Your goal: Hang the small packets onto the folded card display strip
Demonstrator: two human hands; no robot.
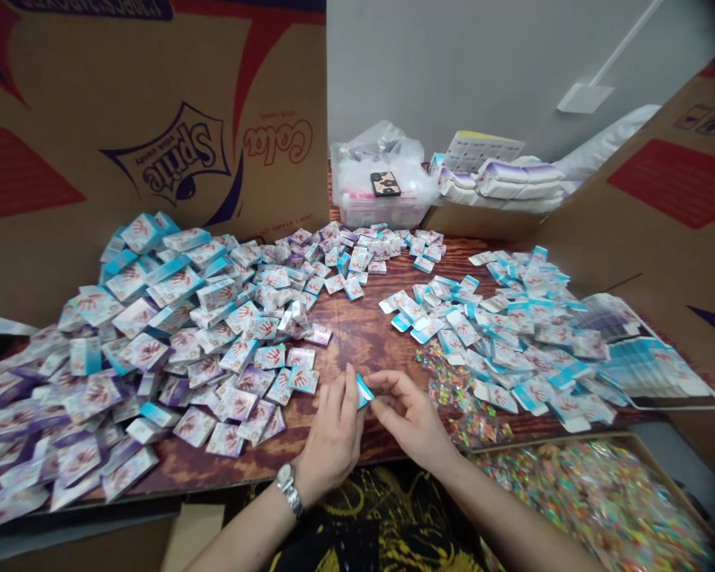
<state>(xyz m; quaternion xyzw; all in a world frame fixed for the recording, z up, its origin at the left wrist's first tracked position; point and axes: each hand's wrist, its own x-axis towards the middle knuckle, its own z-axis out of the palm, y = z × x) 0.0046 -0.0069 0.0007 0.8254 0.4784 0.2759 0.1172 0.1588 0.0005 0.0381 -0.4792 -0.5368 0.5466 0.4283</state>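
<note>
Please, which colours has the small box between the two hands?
The small box shows blue and white, visible in the head view.

From here I see a bare left hand (334,433), its wrist (307,481) wearing a silver-toned watch (285,477) with a round dial and linked band (294,500), a bare right hand (411,413), and black clothing (387,524) patterned in yellow.

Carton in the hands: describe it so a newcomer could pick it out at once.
Find the reddish-brown table, then the left hand and right hand close together near its front edge. The small carton is between them, its blue and white showing. Unlike the cartons heaped to either side, this one is held.
</note>
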